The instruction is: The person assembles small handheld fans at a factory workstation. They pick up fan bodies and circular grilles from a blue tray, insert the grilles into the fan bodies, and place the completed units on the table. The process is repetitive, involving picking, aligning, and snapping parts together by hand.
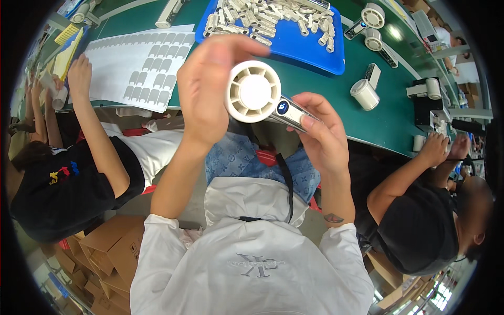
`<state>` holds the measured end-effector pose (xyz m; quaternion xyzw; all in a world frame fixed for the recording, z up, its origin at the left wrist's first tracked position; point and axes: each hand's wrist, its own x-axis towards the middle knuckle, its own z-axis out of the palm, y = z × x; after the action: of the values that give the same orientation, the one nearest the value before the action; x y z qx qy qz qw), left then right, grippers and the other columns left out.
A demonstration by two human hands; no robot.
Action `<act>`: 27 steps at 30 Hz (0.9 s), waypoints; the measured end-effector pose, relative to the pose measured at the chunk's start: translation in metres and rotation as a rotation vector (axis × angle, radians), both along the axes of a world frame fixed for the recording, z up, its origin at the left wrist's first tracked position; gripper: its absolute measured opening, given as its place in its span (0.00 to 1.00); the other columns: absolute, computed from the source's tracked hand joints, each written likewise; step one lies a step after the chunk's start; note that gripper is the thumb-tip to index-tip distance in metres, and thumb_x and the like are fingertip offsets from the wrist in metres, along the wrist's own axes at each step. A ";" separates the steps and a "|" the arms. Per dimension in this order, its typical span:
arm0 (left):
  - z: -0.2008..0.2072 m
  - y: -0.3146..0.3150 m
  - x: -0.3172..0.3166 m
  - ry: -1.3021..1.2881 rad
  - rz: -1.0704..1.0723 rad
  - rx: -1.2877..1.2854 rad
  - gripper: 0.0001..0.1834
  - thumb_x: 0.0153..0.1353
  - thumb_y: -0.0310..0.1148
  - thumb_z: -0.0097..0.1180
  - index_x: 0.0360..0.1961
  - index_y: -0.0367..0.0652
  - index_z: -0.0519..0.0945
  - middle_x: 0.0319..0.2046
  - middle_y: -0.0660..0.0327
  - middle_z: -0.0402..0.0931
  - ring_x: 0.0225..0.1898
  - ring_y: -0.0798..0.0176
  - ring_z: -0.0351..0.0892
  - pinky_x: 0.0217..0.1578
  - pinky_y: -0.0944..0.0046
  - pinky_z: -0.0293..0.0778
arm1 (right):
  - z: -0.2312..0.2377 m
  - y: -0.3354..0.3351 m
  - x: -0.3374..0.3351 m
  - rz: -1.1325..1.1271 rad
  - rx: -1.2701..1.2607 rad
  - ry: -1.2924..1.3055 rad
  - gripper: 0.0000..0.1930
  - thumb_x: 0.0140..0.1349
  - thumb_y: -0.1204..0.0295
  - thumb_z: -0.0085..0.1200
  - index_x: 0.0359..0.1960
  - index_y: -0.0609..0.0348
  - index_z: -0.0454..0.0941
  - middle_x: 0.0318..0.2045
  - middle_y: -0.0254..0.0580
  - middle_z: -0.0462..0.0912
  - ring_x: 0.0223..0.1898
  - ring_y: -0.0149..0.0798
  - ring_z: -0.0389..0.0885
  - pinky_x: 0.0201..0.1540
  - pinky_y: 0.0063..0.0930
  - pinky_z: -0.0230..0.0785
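My right hand [323,128] grips the handle of a white handheld fan [278,105]. The thumb lies along the handle, close to a small round lit display. The fan's round head, with radial ribs around a pale central disc, tilts up toward the left. Right beside that head is my left hand [207,84], its blurred fingers reaching out above the rim. It seems open; whether it touches the head I cannot tell, and its thumb is hidden. Both hands are raised over the near edge of the green table [294,86].
Many small light-coloured parts fill a blue tray [336,60] ahead. More fans lie to the right, one [365,94] closest. Sheets of grey stickers [113,68] cover the left side. Co-workers sit on both sides, a forearm [100,131] at left. Cardboard boxes [113,241] stand behind.
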<state>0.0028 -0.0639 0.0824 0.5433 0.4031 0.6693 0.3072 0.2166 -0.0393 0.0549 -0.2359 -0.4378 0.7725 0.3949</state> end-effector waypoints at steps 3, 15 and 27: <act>-0.012 0.005 0.009 -0.221 0.126 0.116 0.35 0.71 0.55 0.39 0.60 0.29 0.65 0.56 0.46 0.71 0.53 0.58 0.74 0.54 0.60 0.71 | -0.007 0.002 -0.010 0.029 -0.095 0.188 0.17 0.67 0.75 0.51 0.57 0.64 0.69 0.51 0.42 0.76 0.50 0.33 0.77 0.50 0.28 0.73; -0.031 -0.002 0.022 -0.176 0.062 -0.224 0.27 0.54 0.33 0.68 0.53 0.36 0.74 0.46 0.58 0.80 0.49 0.64 0.79 0.45 0.64 0.74 | 0.002 0.003 -0.062 -0.080 -0.179 0.231 0.17 0.70 0.73 0.46 0.60 0.61 0.66 0.56 0.44 0.72 0.58 0.35 0.72 0.61 0.35 0.66; -0.028 -0.004 0.012 -0.167 0.036 -0.246 0.27 0.56 0.29 0.63 0.57 0.33 0.71 0.47 0.55 0.78 0.49 0.64 0.78 0.51 0.62 0.72 | 0.002 -0.001 -0.070 -0.070 -0.132 0.201 0.18 0.71 0.74 0.47 0.61 0.61 0.64 0.59 0.45 0.70 0.60 0.35 0.70 0.63 0.36 0.64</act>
<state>0.0146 -0.0675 0.0548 0.4367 0.4648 0.6632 0.3917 0.1468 -0.0404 0.0570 -0.1979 -0.3357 0.8053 0.4469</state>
